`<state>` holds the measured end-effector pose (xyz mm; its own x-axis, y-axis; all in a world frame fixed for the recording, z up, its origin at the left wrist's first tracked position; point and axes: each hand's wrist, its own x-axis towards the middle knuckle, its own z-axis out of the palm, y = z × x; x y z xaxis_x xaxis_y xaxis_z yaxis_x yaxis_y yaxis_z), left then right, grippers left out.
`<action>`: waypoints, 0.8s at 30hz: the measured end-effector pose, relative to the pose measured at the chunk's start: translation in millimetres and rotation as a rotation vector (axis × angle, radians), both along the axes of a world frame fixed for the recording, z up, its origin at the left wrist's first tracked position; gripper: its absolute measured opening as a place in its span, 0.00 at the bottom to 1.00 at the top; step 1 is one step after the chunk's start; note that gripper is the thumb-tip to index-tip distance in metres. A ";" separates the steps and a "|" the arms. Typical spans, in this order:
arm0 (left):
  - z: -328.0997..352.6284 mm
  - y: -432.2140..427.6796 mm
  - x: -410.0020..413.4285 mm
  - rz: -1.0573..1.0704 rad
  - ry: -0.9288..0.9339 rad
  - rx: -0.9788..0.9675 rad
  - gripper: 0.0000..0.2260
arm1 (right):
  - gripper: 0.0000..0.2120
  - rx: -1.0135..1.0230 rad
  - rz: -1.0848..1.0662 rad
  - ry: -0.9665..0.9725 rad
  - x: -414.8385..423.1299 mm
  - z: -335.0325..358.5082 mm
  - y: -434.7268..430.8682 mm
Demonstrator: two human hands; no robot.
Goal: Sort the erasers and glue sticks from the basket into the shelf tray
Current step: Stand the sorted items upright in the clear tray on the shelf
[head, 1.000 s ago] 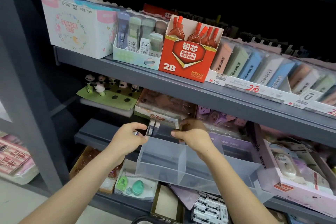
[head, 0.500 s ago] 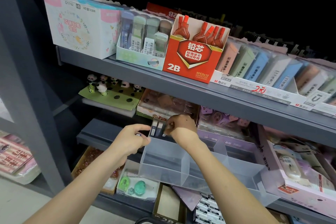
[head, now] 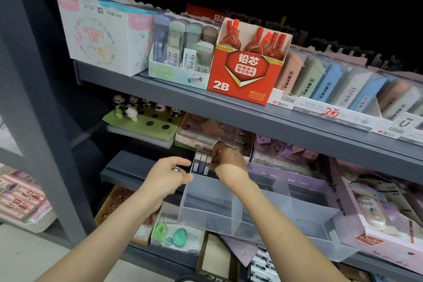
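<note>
1. At the far left, pink striped packets [head: 20,199] lie low down behind a grey post [head: 29,98]; a white flowered box [head: 100,36] stands at the left end of the upper shelf [head: 251,112].
2. Under that shelf, small panda figures [head: 131,110] stand on a green card [head: 146,123] with round holes.
3. The left hand [head: 167,176] is just left of the clear tray [head: 229,208], near its far left corner; its fingers are curled and a small item [head: 175,169] shows between them, pinched in the hand; what it is I cannot tell.
4. On the upper shelf a pale box of tubes [head: 180,52] stands beside a red box [head: 242,73] marked 2B, the two touching.
5. Three glue sticks [head: 202,162] stand upright side by side in the far left corner of the clear tray's left compartment, white caps up.
6. The right hand [head: 226,160] reaches over the tray from the right; its fingers are curled round the glue sticks from the right side, gripping them; the forearm crosses above the tray's divider.
7. The tray sits on the lower shelf [head: 119,176], its front end jutting past the edge.
8. Further right, a row of pastel boxes [head: 332,82] leans along the upper shelf; a pink box [head: 377,220] lies just beside the tray's right end.
</note>
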<state>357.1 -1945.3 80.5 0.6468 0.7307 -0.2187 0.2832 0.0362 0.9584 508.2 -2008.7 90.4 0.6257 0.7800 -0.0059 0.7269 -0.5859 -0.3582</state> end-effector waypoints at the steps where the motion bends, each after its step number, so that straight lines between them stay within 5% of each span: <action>1: 0.2 0.8 -0.1 0.053 -0.008 0.001 0.11 | 0.10 0.000 -0.002 -0.005 -0.2 0.5 -0.5; 8: 26.2 9.2 -3.3 0.386 -0.365 -0.526 0.14 | 0.12 0.235 -0.017 0.070 -13.2 10.8 -30.7; 11: 30.3 6.4 -11.6 0.300 -0.417 -0.542 0.15 | 0.07 0.470 0.041 0.347 -35.0 15.3 -52.9; 14: 34.4 -3.4 -15.0 0.249 -0.413 -0.529 0.13 | 0.13 0.541 0.209 0.573 -55.7 18.2 -68.5; 24: 37.6 -33.8 -7.3 0.127 -0.417 -0.544 0.02 | 0.13 0.691 0.238 0.471 -55.8 17.6 -93.8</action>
<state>349.9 -1979.0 118.1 0.6734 0.6629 -0.3273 -0.1426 0.5509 0.8223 452.4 -2102.5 108.0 0.4969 0.8142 0.3004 0.4893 0.0230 -0.8718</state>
